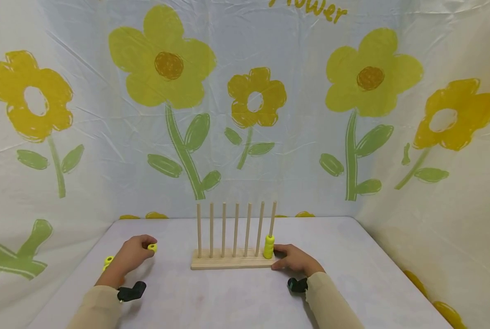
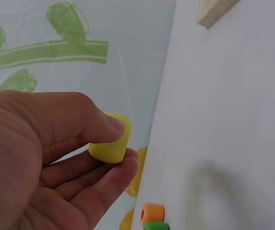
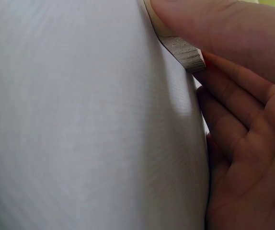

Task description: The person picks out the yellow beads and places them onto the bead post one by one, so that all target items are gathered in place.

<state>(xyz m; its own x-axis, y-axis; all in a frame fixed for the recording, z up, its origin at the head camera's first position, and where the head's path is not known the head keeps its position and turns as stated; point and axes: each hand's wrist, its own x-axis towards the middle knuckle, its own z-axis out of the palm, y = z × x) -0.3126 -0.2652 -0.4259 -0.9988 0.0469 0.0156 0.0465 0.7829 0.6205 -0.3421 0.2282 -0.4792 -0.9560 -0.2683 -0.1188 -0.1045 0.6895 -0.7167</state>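
My left hand (image 1: 133, 254) pinches a yellow bead (image 1: 152, 247) between thumb and fingers, held above the table to the left of a wooden peg rack. In the left wrist view this bead (image 2: 109, 151) sits under the thumb tip. The rack has a flat wooden base (image 1: 232, 262) and several upright pegs (image 1: 236, 228) in a row. Yellow beads (image 1: 268, 246) are stacked on its rightmost peg. My right hand (image 1: 296, 259) grips the base's right end, thumb at the front and fingers behind; the right wrist view shows the base's corner (image 3: 185, 52) between them.
More yellow beads (image 1: 108, 260) lie by the left forearm, partly hidden by it. An orange bead (image 2: 153, 213) and a green bead (image 2: 156, 225) show low in the left wrist view. A flower-printed curtain (image 1: 294, 173) hangs behind the white table (image 1: 212, 301).
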